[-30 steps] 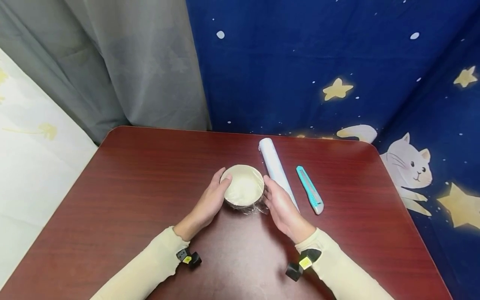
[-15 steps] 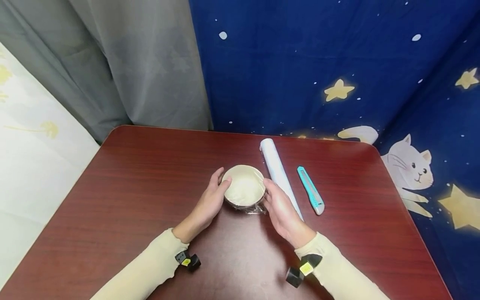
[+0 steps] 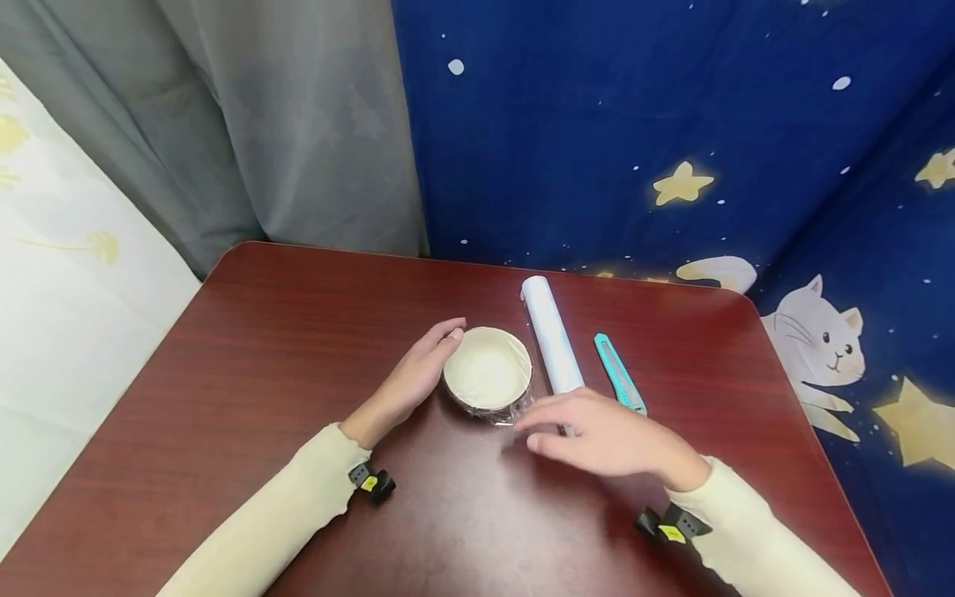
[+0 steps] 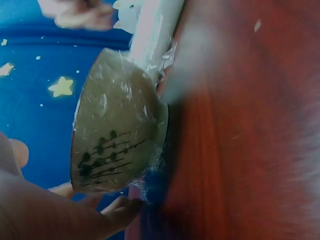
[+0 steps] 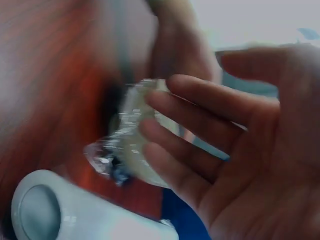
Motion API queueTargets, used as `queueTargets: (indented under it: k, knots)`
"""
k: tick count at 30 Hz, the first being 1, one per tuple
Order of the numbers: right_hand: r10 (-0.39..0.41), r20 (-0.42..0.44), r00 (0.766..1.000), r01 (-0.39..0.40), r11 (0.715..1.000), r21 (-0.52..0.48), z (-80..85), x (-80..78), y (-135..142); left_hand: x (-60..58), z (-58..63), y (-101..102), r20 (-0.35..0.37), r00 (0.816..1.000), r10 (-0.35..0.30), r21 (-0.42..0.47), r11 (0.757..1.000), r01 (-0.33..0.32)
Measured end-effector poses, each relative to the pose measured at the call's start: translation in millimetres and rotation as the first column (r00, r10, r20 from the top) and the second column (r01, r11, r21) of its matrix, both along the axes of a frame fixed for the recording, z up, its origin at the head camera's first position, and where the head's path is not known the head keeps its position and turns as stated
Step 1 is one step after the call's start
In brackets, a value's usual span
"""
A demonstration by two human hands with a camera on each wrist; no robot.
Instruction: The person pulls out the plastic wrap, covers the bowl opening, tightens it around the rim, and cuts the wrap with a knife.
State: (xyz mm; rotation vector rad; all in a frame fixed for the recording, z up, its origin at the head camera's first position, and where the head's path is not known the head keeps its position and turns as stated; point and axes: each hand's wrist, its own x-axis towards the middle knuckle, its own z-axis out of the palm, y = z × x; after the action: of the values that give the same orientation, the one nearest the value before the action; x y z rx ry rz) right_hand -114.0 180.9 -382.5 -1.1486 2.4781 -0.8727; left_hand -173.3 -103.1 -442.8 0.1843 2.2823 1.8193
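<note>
A cream bowl [image 3: 488, 369] stands upright on the table, clear plastic wrap stretched over its mouth and bunched down its side. Dark dotted sprigs decorate the bowl's outer wall [image 4: 112, 135] in the left wrist view. My left hand [image 3: 410, 377] lies along the bowl's left side, fingers extended and thumb near the rim. To the right, my right hand [image 3: 597, 431] hovers with spread fingers and holds nothing; it overlaps the near end of a white roll of plastic wrap [image 3: 550, 332]. Past it lies a turquoise utility knife [image 3: 618, 373], its near tip hidden by that hand.
The reddish-brown wooden table [image 3: 298, 332] has rounded back corners. Behind it hang a grey curtain [image 3: 321, 124] and a blue curtain [image 3: 537, 124] with stars and a cat. A pale patterned cloth [image 3: 75, 249] hangs at the left.
My right hand has let go of the bowl and moved right, toward me, over the roll's near end. My left hand has loosened and slid slightly up the bowl's side. The bowl stays in place.
</note>
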Motion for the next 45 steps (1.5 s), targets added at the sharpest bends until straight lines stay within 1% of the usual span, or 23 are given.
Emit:
queueTargets:
  k: [2, 5, 9, 14, 15, 17, 18, 19, 20, 21, 22, 23, 25, 26, 27, 28, 30, 32, 34, 36, 39, 43, 45]
  knots:
    - [0.110, -0.021, 0.994, -0.108, 0.989, 0.102, -5.7, -3.6, -4.7, -7.8, -0.9, 4.5, -0.015, 0.999, -0.038, -0.010, 0.999, 0.038]
    - [0.148, -0.049, 0.988, -0.135, 0.970, 0.201, -14.3, -6.9, -13.1, -16.5, -2.6, 9.9, -0.019, 0.996, -0.091, -0.012, 0.996, 0.090]
    - [0.107, -0.030, 0.994, -0.098, 0.970, 0.223, -23.0, -9.5, -18.4, -20.5, -3.3, 14.2, -0.016, 0.992, -0.127, -0.043, 0.991, 0.127]
    - [0.045, -0.004, 0.999, -0.044, 0.980, 0.192, -29.2, -7.6, -15.8, -18.1, -1.0, 14.1, -0.045, 0.992, -0.117, -0.061, 0.992, 0.114]
    - [0.013, 0.005, 1.000, -0.013, 0.987, 0.161, -29.7, -6.1, -15.0, -17.2, -0.9, 13.6, -0.047, 0.993, -0.112, -0.058, 0.992, 0.109]
    - [-0.109, 0.048, 0.993, 0.104, 0.990, 0.095, -30.6, -1.3, -13.9, -15.2, -4.2, 11.9, -0.041, 0.994, -0.099, -0.052, 0.994, 0.097]
    - [-0.187, 0.094, 0.978, 0.183, 0.982, 0.050, -30.6, 1.5, -13.9, -14.5, -7.5, 10.7, -0.042, 0.995, -0.091, -0.048, 0.995, 0.089]
    - [-0.270, 0.169, 0.948, 0.273, 0.962, 0.003, -30.5, 4.6, -14.0, -15.5, -13.5, 9.0, -0.040, 0.996, -0.082, -0.035, 0.996, 0.081]
    - [-0.345, 0.268, 0.899, 0.371, 0.927, -0.052, -30.3, 8.0, -14.8, -15.0, -17.6, 8.0, -0.039, 0.997, -0.072, -0.028, 0.997, 0.071]
    - [-0.403, 0.376, 0.835, 0.470, 0.877, -0.104, -30.1, 11.4, -16.0, -15.1, -22.8, 6.9, -0.050, 0.997, -0.058, -0.030, 0.998, 0.057]
    - [-0.438, 0.477, 0.762, 0.560, 0.816, -0.144, -29.6, 14.8, -17.6, -14.5, -25.7, 6.3, -0.050, 0.998, -0.045, -0.026, 0.999, 0.044]
    - [-0.442, 0.570, 0.692, 0.632, 0.753, -0.183, -29.8, 17.6, -19.6, -13.3, -27.6, 5.9, -0.055, 0.998, -0.027, -0.024, 0.999, 0.026]
    - [-0.387, 0.730, 0.563, 0.741, 0.629, -0.238, -30.7, 22.4, -23.9, -9.0, -26.5, 6.5, -0.045, 0.999, 0.003, 0.000, 1.000, -0.003]
    - [-0.339, 0.789, 0.513, 0.777, 0.574, -0.259, -31.2, 24.6, -26.6, -4.6, -21.4, 8.1, -0.025, 1.000, 0.016, 0.015, 1.000, -0.016]
    - [-0.290, 0.831, 0.474, 0.802, 0.531, -0.272, -31.9, 26.1, -29.2, -1.8, -18.2, 9.6, -0.008, 0.999, 0.033, 0.024, 0.999, -0.033]
    - [-0.239, 0.863, 0.444, 0.821, 0.495, -0.285, -33.0, 27.1, -31.9, 1.9, -13.2, 11.6, 0.014, 0.999, 0.044, 0.044, 0.998, -0.045]
    - [-0.143, 0.907, 0.396, 0.851, 0.430, -0.303, -35.9, 27.7, -37.8, 7.2, -8.1, 15.2, 0.045, 0.997, 0.061, 0.080, 0.995, -0.064]
    - [-0.059, 0.929, 0.366, 0.873, 0.367, -0.321, -38.5, 26.7, -44.2, 10.7, -6.0, 18.7, 0.059, 0.996, 0.070, 0.104, 0.992, -0.076]
    - [-0.008, 0.932, 0.361, 0.882, 0.329, -0.339, -41.2, 23.7, -50.2, 13.1, -6.3, 21.7, 0.057, 0.995, 0.077, 0.121, 0.989, -0.083]
    - [0.023, 0.930, 0.367, 0.884, 0.302, -0.356, -42.9, 20.5, -55.7, 14.5, -8.1, 23.9, 0.052, 0.995, 0.088, 0.120, 0.988, -0.093]
    - [0.048, 0.929, 0.368, 0.887, 0.280, -0.366, -42.2, 16.1, -62.7, 14.4, -11.8, 27.0, 0.038, 0.993, 0.111, 0.085, 0.990, -0.114]
    - [0.049, 0.931, 0.361, 0.896, 0.259, -0.361, -37.6, 14.4, -71.0, 14.6, -11.7, 30.2, 0.040, 0.991, 0.127, 0.085, 0.988, -0.130]
    - [0.043, 0.932, 0.359, 0.898, 0.257, -0.358, -35.7, 14.9, -74.6, 14.7, -11.5, 31.8, 0.043, 0.990, 0.135, 0.086, 0.987, -0.138]
